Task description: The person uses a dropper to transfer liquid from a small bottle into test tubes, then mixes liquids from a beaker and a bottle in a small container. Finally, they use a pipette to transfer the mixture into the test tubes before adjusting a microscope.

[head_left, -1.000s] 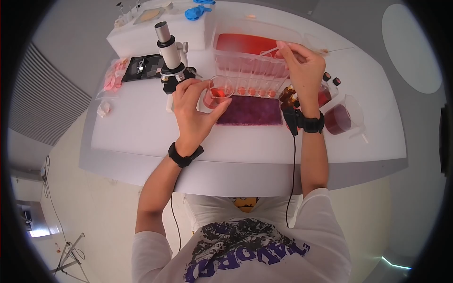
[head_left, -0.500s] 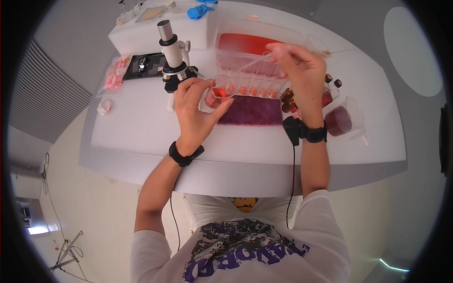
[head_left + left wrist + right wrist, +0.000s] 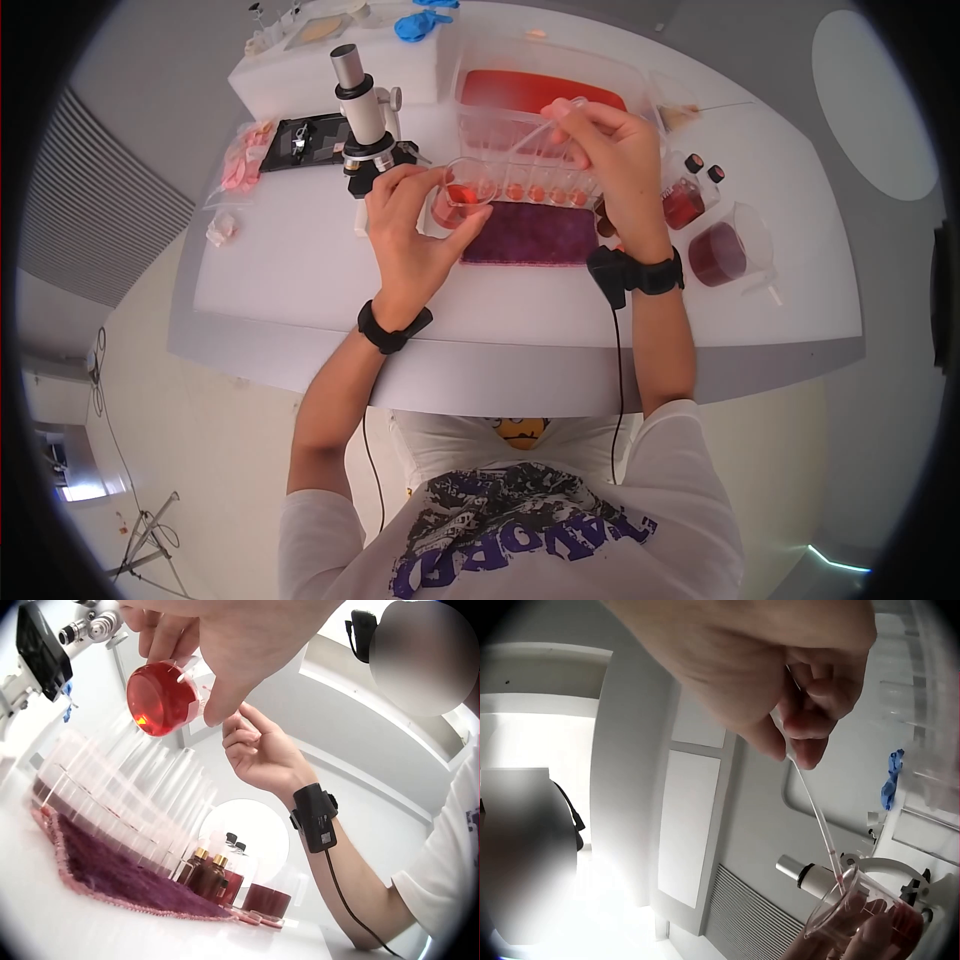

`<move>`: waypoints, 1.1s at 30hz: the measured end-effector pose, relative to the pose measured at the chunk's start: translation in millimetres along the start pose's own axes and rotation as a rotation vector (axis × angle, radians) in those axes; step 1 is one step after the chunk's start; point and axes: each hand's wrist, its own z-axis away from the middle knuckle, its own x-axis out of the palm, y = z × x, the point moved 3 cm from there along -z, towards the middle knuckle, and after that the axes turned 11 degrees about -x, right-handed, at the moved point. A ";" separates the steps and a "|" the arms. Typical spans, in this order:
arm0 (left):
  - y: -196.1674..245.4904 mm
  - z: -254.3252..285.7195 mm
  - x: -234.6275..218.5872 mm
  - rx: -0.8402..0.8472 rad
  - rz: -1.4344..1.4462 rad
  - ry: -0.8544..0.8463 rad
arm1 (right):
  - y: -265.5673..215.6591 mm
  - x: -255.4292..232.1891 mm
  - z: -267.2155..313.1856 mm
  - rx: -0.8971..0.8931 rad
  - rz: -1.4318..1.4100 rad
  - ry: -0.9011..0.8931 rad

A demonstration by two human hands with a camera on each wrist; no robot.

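Note:
My left hand (image 3: 405, 240) grips a small clear beaker (image 3: 455, 210) of red liquid between thumb and fingers, raised near the purple cloth (image 3: 530, 234). In the left wrist view the beaker (image 3: 161, 697) is tilted. My right hand (image 3: 622, 170) pinches a thin clear dropper; in the right wrist view, the tip of this dropper (image 3: 821, 819) reaches the beaker's mouth (image 3: 832, 911). Test tubes with red contents (image 3: 536, 194) stand in a clear rack behind the cloth.
A microscope (image 3: 365, 125) stands left of the beaker, beside a black tray (image 3: 300, 144). Behind the tubes is a clear tub of red liquid (image 3: 530, 90). Brown bottles, a red bottle (image 3: 684, 205) and a jug of dark red liquid (image 3: 718, 254) are at the right.
My right hand has moved left and slightly down from over the tub, bringing the dropper toward the beaker. My left hand and the beaker have barely moved.

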 end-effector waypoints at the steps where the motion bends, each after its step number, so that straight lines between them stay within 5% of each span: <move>1: 0.1 -0.1 0.0 0.002 0.001 -0.001 | 0.9 -4.3 -1.6 0.016 -0.042 0.039; 6: 0.4 0.3 0.2 -0.038 0.006 0.003 | 14.6 -33.5 -11.3 0.045 -0.045 0.179; 11: -0.4 0.6 0.4 -0.012 0.004 0.001 | 18.0 -45.1 -17.8 -0.108 0.042 0.297; 33: -1.5 1.2 1.7 -0.034 0.029 -0.017 | 31.1 -26.1 -17.3 -0.339 0.208 0.155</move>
